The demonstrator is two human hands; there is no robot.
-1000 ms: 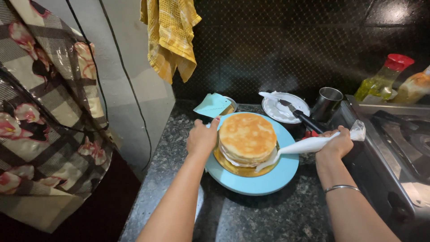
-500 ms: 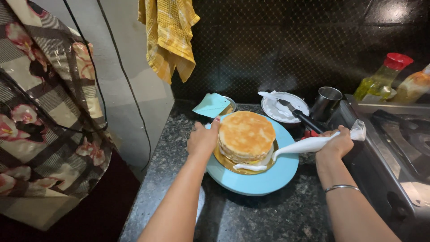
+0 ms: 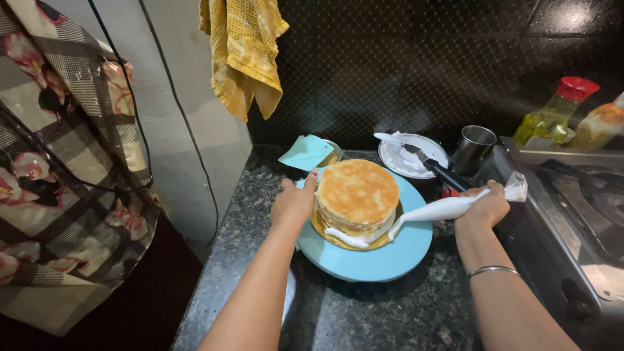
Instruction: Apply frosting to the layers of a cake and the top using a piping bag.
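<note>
Cake (image 3: 357, 195) centre of blue turntable (image 3: 383, 260) on desk: soft, crumbly; don't squeeze. Your left hand (image 3: 294, 203) open, steadying its left side. Right hand (image 3: 486, 205) gripping piping bag (image 3: 435, 211), squashy; hold fat end.

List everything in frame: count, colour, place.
layered cake: 1, golden brown, on turntable
turntable: 1, light blue, counter centre
piping bag: 1, white, tip at cake's base
scraper: 1, pale teal, behind cake
plate: 1, white, smeared, behind cake
steel cup: 1, grey, beside plate
oil bottle: 1, red cap, far right
towel: 1, yellow, hanging
stove: 1, right edge
left hand: on cake's side
right hand: squeezing piping bag
</note>
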